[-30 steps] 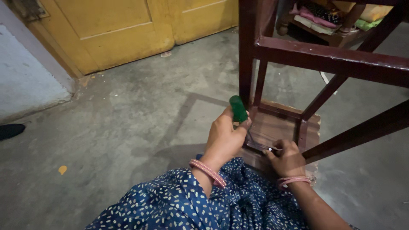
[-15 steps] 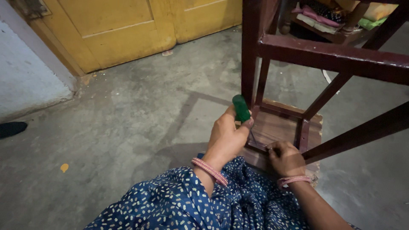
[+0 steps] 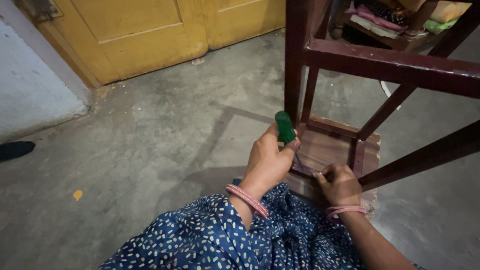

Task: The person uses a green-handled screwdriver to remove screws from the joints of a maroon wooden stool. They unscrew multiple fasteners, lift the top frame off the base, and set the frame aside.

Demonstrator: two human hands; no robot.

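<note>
Two bare hands are working at the underside of an upturned dark red wooden stool (image 3: 370,65) lying seat-down on the grey concrete floor (image 3: 165,130). The left hand (image 3: 267,160) is gripping a green-handled screwdriver (image 3: 285,127), fingers clenched around the handle, with the handle tilting up and away and the thin shaft running down towards the stool's inner frame rail. The right hand (image 3: 341,184) is resting on that rail just beside the tip, its fingers pinching together at the point where the shaft is meeting the wood; what they are pinching is too small to tell. Pink bangles are sitting on both wrists, above a blue spotted garment (image 3: 225,240). Yellow doors (image 3: 145,35) are standing across the floor.
</note>
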